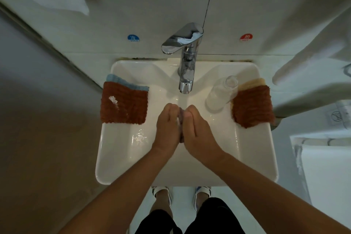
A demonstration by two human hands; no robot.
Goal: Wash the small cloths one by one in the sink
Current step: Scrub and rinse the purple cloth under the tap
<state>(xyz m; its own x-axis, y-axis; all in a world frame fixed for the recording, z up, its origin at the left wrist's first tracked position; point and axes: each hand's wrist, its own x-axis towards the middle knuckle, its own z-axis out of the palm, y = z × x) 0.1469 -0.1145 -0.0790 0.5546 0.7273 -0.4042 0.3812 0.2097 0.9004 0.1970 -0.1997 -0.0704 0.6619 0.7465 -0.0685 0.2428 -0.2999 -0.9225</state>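
1. The left hand (168,127) and the right hand (197,131) were pressed together over the middle of the sink (117,157), under the stream from the tap (185,57).
2. Between the two palms sat a small greyish-purple cloth (181,119), squeezed from both sides; only a narrow strip of it showed, so its full shape could not be told.
3. Both hands were closed on that cloth, fingers lying along it rather than spread.
4. To do this step well, I judged the cloth should stay under the running water while the palms rubbed against each other, and be turned so each face met the stream.
5. A firm squeeze low in the basin would likely keep splashes off the stacks on the rim.
6. Cloths counted: one in the hands.
7. On the left rim, two: a rust-brown cloth (124,103) lying on a light blue cloth (117,80), whose edge showed behind it.
8. On the right rim, two: another rust-brown cloth (253,106) on a pale yellow cloth (252,82). More underneath either stack could not be ruled out.
9. One clear bottle (221,95) stood just beside the right stack.
10. One tap, one sink.
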